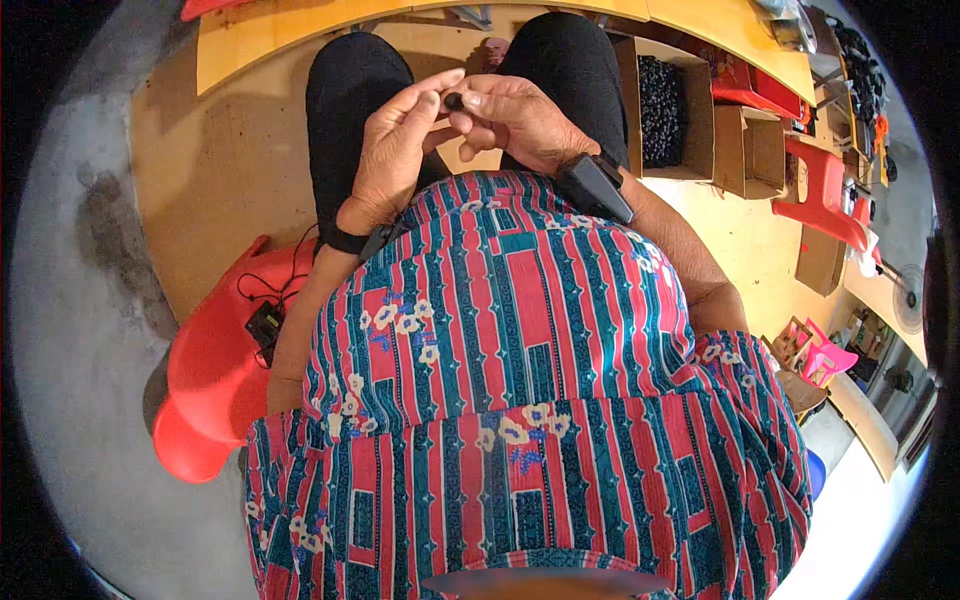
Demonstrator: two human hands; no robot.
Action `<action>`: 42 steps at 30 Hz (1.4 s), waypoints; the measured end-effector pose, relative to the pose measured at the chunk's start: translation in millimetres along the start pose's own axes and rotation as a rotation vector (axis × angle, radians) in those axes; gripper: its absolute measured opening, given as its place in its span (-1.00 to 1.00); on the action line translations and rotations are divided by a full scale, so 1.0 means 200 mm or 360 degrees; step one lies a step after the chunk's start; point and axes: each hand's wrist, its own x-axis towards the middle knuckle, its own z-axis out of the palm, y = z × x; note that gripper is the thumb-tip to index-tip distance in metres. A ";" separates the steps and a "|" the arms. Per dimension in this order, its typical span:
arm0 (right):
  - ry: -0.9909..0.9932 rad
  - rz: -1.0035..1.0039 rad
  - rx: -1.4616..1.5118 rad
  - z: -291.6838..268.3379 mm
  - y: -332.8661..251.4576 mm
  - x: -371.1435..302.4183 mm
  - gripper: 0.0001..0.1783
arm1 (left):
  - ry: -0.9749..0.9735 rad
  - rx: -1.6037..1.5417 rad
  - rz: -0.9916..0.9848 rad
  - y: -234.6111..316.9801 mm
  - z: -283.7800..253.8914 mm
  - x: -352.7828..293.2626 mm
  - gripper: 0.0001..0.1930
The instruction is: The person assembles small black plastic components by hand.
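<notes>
A small, dark, rounded piece [454, 101] sits between my two hands, above my lap. My right hand [520, 115] pinches it with the thumb against the curled fingers. My left hand [398, 130] closes in from the other side, its thumb and forefinger at the piece's edge. The fingers cover part of it, so its exact kind cannot be made out. Just right of my knees stands a cardboard box [697, 120] holding a heap of small black pieces [661, 110].
A yellow-topped table [290, 38] curves across the far side. Red plastic seating [215, 350] is at my left, with a black device and cable [265, 322]. To the right are a smaller carton [763, 150], a red stool [820, 190] and a fan [908, 298].
</notes>
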 end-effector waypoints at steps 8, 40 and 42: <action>-0.0090 0.0237 0.0679 -0.04 -0.01 -0.03 -0.59 | -0.0021 -0.0025 -0.0037 0.04 0.01 0.00 -0.61; 0.0314 -0.0191 -0.0883 0.08 0.05 -0.01 -0.76 | -0.0240 0.0202 -0.0052 -0.06 0.00 0.01 -0.57; 0.0343 -0.0149 -0.0866 0.09 0.05 -0.02 -0.76 | -0.0222 0.0150 -0.0043 -0.09 0.00 0.02 -0.57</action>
